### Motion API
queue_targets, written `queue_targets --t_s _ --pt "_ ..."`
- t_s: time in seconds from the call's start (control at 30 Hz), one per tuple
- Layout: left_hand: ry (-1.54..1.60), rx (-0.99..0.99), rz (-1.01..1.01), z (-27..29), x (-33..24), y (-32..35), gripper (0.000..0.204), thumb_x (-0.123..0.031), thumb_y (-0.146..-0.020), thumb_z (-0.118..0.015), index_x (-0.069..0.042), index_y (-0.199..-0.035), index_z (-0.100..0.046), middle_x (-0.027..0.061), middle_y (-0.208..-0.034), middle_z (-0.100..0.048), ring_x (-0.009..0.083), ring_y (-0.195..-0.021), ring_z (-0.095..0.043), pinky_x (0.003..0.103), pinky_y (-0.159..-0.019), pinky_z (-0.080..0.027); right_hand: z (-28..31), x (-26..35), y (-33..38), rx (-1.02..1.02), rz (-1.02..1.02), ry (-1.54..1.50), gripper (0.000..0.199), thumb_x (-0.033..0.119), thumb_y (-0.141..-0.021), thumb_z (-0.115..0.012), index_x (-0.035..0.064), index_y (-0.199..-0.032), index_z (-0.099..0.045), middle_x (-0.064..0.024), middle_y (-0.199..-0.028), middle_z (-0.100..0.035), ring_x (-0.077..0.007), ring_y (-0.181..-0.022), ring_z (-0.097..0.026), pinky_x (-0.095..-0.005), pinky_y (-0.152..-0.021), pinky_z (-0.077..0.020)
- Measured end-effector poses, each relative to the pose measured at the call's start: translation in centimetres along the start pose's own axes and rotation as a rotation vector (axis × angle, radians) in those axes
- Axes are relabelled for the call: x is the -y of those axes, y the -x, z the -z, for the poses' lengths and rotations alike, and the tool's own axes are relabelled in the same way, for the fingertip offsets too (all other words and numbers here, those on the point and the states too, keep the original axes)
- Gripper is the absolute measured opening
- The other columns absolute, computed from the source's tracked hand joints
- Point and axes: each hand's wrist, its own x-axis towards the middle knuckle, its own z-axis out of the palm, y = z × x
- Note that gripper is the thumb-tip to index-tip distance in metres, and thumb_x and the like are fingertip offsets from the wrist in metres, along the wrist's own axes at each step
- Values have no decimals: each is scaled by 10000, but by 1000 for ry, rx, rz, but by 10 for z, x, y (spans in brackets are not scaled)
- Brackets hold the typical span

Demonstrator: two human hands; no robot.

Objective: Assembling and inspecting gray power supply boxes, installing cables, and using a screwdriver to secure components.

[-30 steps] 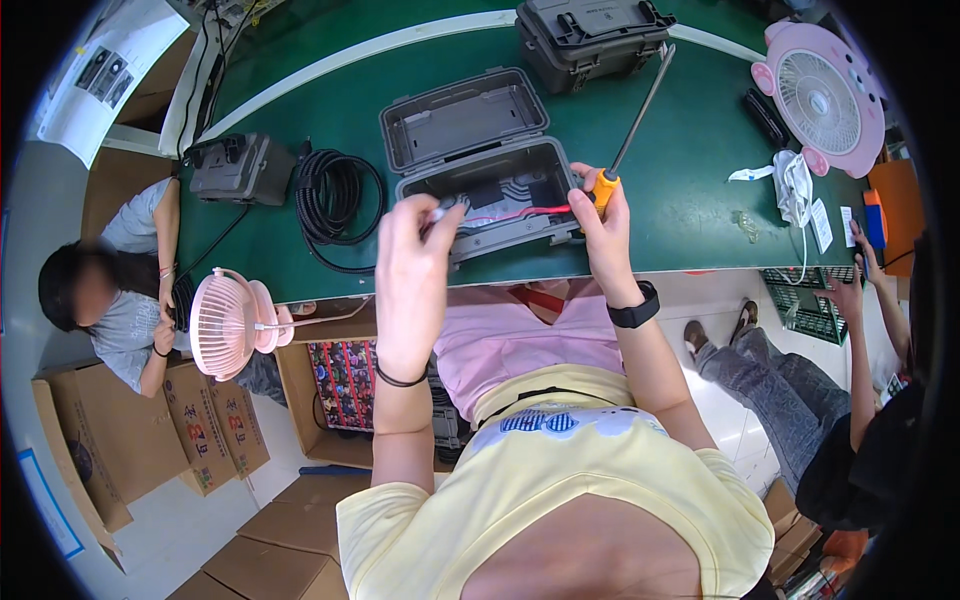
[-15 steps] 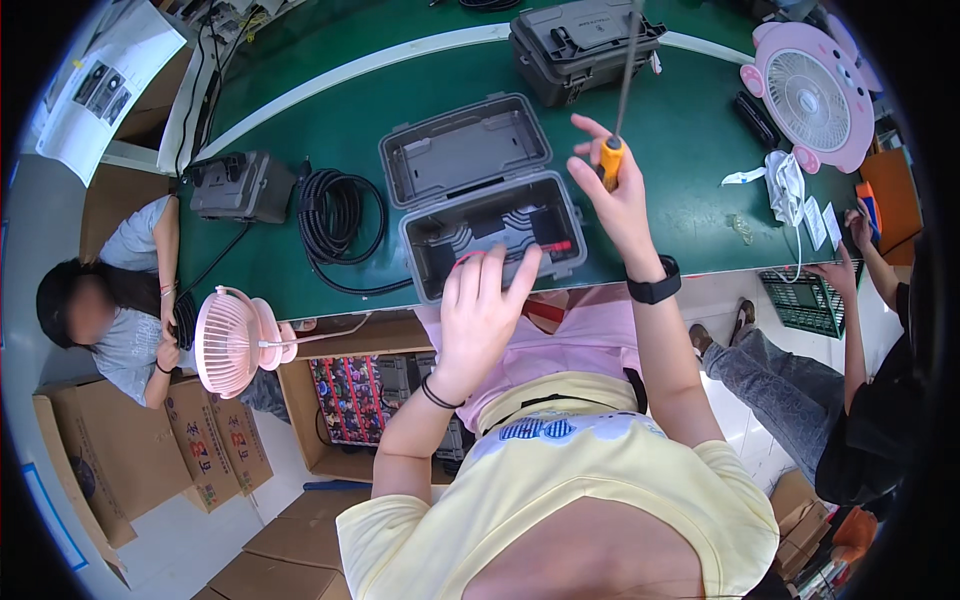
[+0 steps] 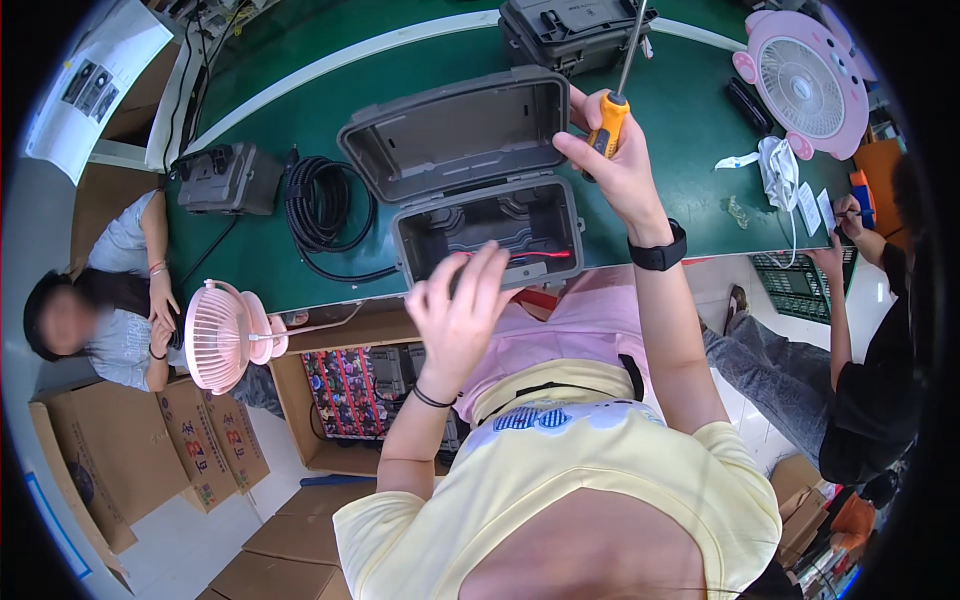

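A dark grey plastic case stands on the green table in front of me, its hinged lid tilted up. Inside runs a red wire along the near wall. My right hand grips a screwdriver with a yellow and black handle, shaft pointing up and away. Some of its fingers reach behind the lid's right edge, where they are hidden. At the case's near left edge hovers my left hand, fingers apart, slightly blurred, and nothing shows in it.
Left of the case lie a coiled black cable and a smaller grey box. Another closed case stands behind. A pink fan and white cloth are at right. Another pink fan juts out at left. People are on both sides.
The lid has swung up from lying back, with my right hand now at its right edge. My left hand has drawn out of the case toward me.
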Motion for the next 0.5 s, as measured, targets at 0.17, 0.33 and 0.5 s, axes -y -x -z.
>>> queue_targets --t_s 0.17,0.33,0.5 --pt "16 -10 80 6 24 -3 521 -473 -714 -779 -225 -1165 -694 -19 -1350 -568 250 -1207 -456 441 -999 -301 4 -1 2 34 121 57 336 24 -851 -726 104 -935 -411 -194 -1450 -507 -228 -1256 -531 -336 -992 -457" --pt "144 0 71 6 48 -8 531 -447 -738 -778 -218 -1207 -679 -27 -1247 -605 239 -1198 -489 552 -1101 -259 6 -8 3 3 60 31 318 6 -846 -708 103 -945 -421 -169 -1442 -522 -213 -1255 -513 -355 -1040 -410" --pt "170 15 5 3 62 -17 427 -421 -707 -800 -204 -1066 -718 -50 -1066 -676 232 -1244 -495 592 -1142 -202 1 -9 1 -18 15 35 296 16 -849 -700 105 -954 -438 -141 -1439 -529 -175 -1228 -497 -319 -930 -476"
